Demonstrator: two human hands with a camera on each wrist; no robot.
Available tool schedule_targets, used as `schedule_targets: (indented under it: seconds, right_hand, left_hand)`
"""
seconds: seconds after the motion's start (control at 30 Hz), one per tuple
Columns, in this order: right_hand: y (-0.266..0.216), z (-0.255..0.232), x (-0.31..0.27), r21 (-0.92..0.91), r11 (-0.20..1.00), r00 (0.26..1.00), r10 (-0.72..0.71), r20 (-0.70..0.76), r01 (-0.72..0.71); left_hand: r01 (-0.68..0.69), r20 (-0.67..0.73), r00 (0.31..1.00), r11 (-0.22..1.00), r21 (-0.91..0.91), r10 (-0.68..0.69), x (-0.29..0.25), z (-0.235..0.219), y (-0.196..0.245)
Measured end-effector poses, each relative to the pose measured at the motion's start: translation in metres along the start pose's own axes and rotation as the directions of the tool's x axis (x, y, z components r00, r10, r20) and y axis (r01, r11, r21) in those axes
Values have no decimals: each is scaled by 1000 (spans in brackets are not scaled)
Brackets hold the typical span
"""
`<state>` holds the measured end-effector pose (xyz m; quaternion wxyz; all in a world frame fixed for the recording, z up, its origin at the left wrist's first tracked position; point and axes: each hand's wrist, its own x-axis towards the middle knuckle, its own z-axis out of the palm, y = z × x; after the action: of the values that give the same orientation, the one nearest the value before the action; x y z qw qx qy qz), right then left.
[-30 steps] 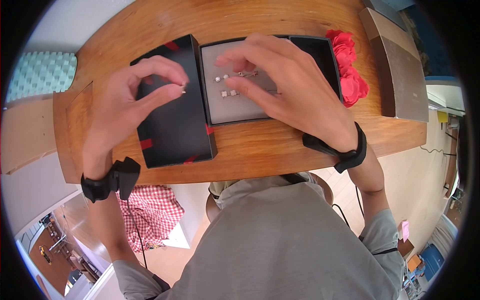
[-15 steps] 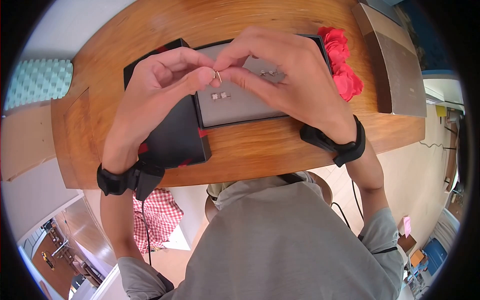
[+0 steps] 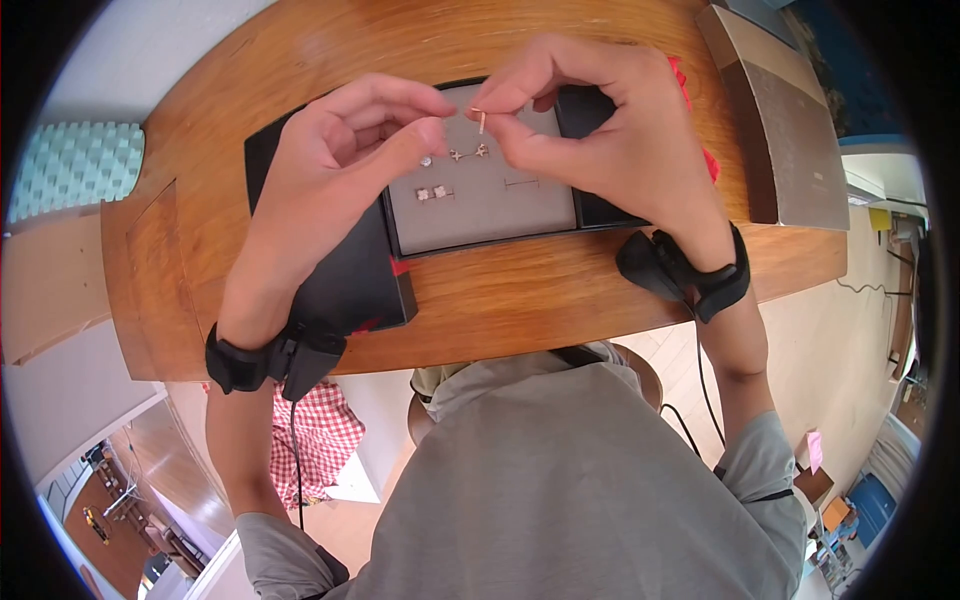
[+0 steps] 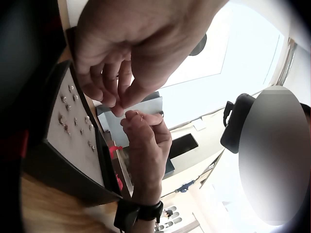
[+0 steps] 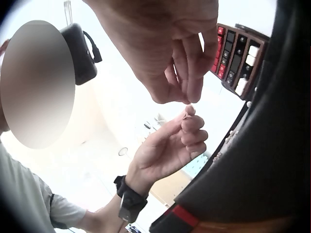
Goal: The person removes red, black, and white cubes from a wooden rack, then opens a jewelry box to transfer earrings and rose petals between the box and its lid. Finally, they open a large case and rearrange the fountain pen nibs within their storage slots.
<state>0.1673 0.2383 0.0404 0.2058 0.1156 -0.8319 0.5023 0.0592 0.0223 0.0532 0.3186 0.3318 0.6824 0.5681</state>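
Note:
In the head view my right hand [image 3: 620, 140] pinches a small gold earring [image 3: 481, 122] between thumb and forefinger, its thin post pointing down. Left of it, my left hand [image 3: 335, 165] has its thumb and forefinger tips together; in the right wrist view a tiny glinting piece [image 5: 187, 116] shows at those tips, too small to name. Below both hands is a black box with a grey pad [image 3: 480, 215]. Star-shaped earrings [image 3: 468, 153] and a pair of square, sparkling earrings [image 3: 433, 193] sit in the pad, and a thin slit [image 3: 520, 184] shows at its right.
A black lid with red ribbon [image 3: 350, 285] lies left of the box on the wooden table [image 3: 520, 290]. Red cloth petals [image 3: 711, 165] show behind my right hand. A brown box [image 3: 785, 130] stands at the right, a woven turquoise basket [image 3: 85, 160] at the left.
My hands came together over the box and then parted slightly. The right hand now has the gold earring at its fingertips, having moved up and right with it; the left moved right from above the lid.

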Motion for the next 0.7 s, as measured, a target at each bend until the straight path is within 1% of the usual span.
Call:
schedule_targets:
  seconds: [0.13, 0.2, 0.23, 0.3, 0.33, 0.4, 0.43, 0.5, 0.53, 0.6, 0.63, 0.7]
  right_hand:
    - [5, -12, -2, 8, 1000, 1000, 23, 17, -24]
    - [6, -20, -3, -51, 998, 989, 56, 137, -49]
    - [4, -21, -3, -50, 997, 989, 58, 136, -51]
    - [1, -25, -7, -39, 992, 980, 128, 150, -124]
    - [3, -26, -8, -41, 991, 980, 134, 146, -129]
    - [7, -29, -11, -92, 995, 977, 57, 205, -38]
    - [7, -29, -12, -93, 995, 977, 60, 203, -42]
    - [5, -30, -13, -133, 980, 954, 179, 241, -150]
    - [5, -30, -14, -134, 979, 954, 181, 241, -152]
    - [5, -30, -14, -153, 976, 948, 189, 257, -153]
    - [5, -29, -14, -153, 976, 947, 190, 258, -154]
    - [6, -29, -15, -158, 987, 962, 63, 266, -21]
  left_hand:
    - [22, -11, 1000, 1000, -1, -22, 1, 10, 3]
    - [38, 26, 999, 999, 38, -39, 1, 11, 3]
    - [40, 28, 999, 998, 38, -41, 1, 11, 2]
    - [55, 12, 998, 998, 16, -55, 3, 15, -3]
    - [56, 18, 998, 998, 15, -56, 4, 15, -3]
    - [105, 28, 994, 992, 77, -107, 5, 15, -1]
    - [105, 32, 994, 991, 77, -108, 5, 15, -1]
    - [95, 33, 995, 990, 109, -99, 5, 15, -1]
    - [95, 35, 994, 990, 108, -99, 4, 16, -1]
    - [41, 30, 999, 992, 117, -44, 3, 18, -3]
    - [41, 30, 999, 992, 116, -45, 3, 19, -4]
    - [-30, 33, 999, 985, 167, 25, 2, 19, -6]
